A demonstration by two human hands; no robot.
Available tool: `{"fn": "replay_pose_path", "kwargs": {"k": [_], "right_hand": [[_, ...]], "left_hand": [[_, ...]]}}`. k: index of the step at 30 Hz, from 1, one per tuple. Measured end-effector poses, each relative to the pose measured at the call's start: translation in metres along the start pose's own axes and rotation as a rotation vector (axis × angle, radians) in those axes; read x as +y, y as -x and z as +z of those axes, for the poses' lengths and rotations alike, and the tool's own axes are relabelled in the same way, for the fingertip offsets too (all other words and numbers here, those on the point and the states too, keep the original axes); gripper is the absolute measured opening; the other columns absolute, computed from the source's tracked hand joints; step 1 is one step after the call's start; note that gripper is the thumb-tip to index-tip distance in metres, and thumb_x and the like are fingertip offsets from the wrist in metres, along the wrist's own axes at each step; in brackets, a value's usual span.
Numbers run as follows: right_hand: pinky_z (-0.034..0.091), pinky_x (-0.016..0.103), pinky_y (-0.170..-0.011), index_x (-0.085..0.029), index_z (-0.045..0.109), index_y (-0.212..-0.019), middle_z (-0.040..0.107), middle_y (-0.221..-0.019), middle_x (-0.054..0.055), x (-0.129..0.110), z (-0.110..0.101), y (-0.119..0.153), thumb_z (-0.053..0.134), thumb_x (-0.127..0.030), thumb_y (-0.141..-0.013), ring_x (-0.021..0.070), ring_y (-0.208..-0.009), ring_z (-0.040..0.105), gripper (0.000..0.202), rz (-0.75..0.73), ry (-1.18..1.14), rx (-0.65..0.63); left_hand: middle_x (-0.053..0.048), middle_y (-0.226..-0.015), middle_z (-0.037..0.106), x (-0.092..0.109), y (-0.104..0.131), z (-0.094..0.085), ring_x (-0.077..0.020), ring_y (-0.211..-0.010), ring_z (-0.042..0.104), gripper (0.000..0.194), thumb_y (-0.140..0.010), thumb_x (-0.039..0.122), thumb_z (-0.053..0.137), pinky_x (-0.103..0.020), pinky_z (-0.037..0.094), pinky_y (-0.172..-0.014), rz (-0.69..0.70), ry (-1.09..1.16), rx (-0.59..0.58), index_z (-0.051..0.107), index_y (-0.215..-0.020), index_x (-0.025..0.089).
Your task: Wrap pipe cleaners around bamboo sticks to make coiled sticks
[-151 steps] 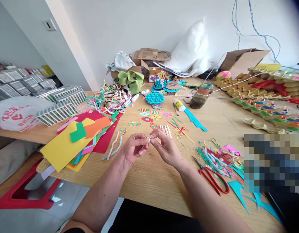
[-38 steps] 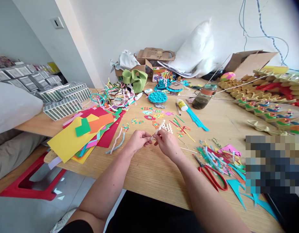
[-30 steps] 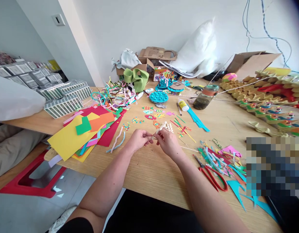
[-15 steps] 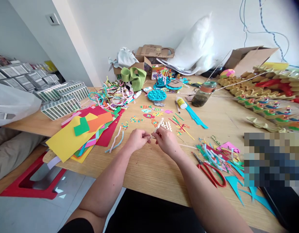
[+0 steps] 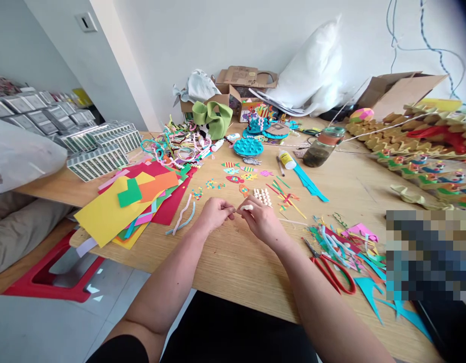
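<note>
My left hand (image 5: pixel 217 214) is closed in a pinch just over the table; whatever sits between its fingertips is too small to make out. Close beside it, my right hand (image 5: pixel 260 218) is closed on a short white strip (image 5: pixel 247 207) that shows across its fingers. The fingertips of both hands nearly meet. Right behind the right hand lie rows of small white twisted pieces (image 5: pixel 261 195). An orange paper fish (image 5: pixel 244 190) lies near them, with several other colourful paper fish (image 5: pixel 235 179) farther back.
Coloured sheets (image 5: pixel 104 218) and two pipe cleaners (image 5: pixel 182 216) lie left. Red-handled scissors (image 5: pixel 333 272) and paper scraps (image 5: pixel 341 242) are right. Behind stand a blue bumpy disc (image 5: pixel 248 147), a glue bottle (image 5: pixel 287 160) and a jar (image 5: pixel 324 146). Egg cartons (image 5: pixel 399 143) line the right.
The white strip stuck up from my right hand and now lies lower across the fingers. Both hands stay close together. The whole view has shifted slightly.
</note>
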State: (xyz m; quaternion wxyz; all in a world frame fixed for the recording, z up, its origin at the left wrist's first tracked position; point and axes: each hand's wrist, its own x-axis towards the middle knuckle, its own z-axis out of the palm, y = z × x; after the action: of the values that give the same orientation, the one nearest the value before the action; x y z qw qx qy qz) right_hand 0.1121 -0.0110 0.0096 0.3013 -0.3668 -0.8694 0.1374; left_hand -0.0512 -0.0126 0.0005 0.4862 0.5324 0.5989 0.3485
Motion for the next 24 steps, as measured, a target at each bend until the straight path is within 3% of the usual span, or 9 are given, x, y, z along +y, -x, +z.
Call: {"fn": "replay_pose_path", "kwargs": {"k": [9,13,16,20,24], "right_hand": [[0.038,0.028,-0.067,-0.019,0.059,-0.085,0.054,-0.085,0.007,-0.004,-0.005,0.002,0.041,-0.014,-0.088,0.0164,-0.074,0.05,0.019,-0.177,0.161,-0.086],[0.039,0.027,-0.066,-0.018,0.059,-0.085,0.053,-0.084,0.007,-0.001,-0.002,0.003,0.042,-0.014,-0.087,0.0155,-0.073,0.05,0.018,-0.13,0.083,-0.008],[0.04,0.026,-0.065,-0.019,0.06,-0.084,0.053,-0.083,0.006,0.003,-0.001,0.003,0.043,-0.014,-0.085,0.0148,-0.072,0.052,0.017,-0.077,-0.036,0.056],[0.041,0.026,-0.066,-0.019,0.059,-0.081,0.053,-0.081,0.005,0.007,-0.004,0.001,0.045,-0.015,-0.084,0.0153,-0.073,0.053,0.015,-0.042,-0.115,0.097],[0.041,0.026,-0.067,-0.019,0.058,-0.079,0.053,-0.079,0.005,0.008,-0.006,0.0,0.046,-0.016,-0.085,0.0152,-0.074,0.052,0.014,-0.033,-0.144,0.129]], "left_hand": [[0.002,-0.046,0.053,0.007,0.001,-0.008,-0.0047,-0.038,0.042,0.012,-0.068,0.018,0.06,-0.017,0.03,-0.036,-0.103,0.202,-0.026,0.057,-0.058,0.012],[0.003,-0.044,0.05,0.006,0.0,-0.009,-0.0049,-0.037,0.042,0.016,-0.067,0.022,0.063,-0.017,0.031,-0.036,-0.084,0.244,-0.042,0.055,-0.058,0.012],[0.0,-0.053,0.057,0.005,0.0,-0.009,-0.007,-0.046,0.049,0.014,-0.069,0.024,0.062,-0.018,0.039,-0.043,0.047,0.164,-0.026,0.061,-0.068,0.011],[-0.008,-0.083,0.067,0.006,0.001,-0.008,-0.0135,-0.072,0.06,0.022,-0.075,0.027,0.06,-0.024,0.048,-0.065,0.348,-0.072,0.022,0.066,-0.091,0.013],[-0.008,-0.089,0.067,0.006,0.001,-0.009,-0.0168,-0.087,0.059,0.017,-0.079,0.026,0.058,-0.028,0.044,-0.08,0.606,-0.314,0.057,0.069,-0.088,0.017]]}}
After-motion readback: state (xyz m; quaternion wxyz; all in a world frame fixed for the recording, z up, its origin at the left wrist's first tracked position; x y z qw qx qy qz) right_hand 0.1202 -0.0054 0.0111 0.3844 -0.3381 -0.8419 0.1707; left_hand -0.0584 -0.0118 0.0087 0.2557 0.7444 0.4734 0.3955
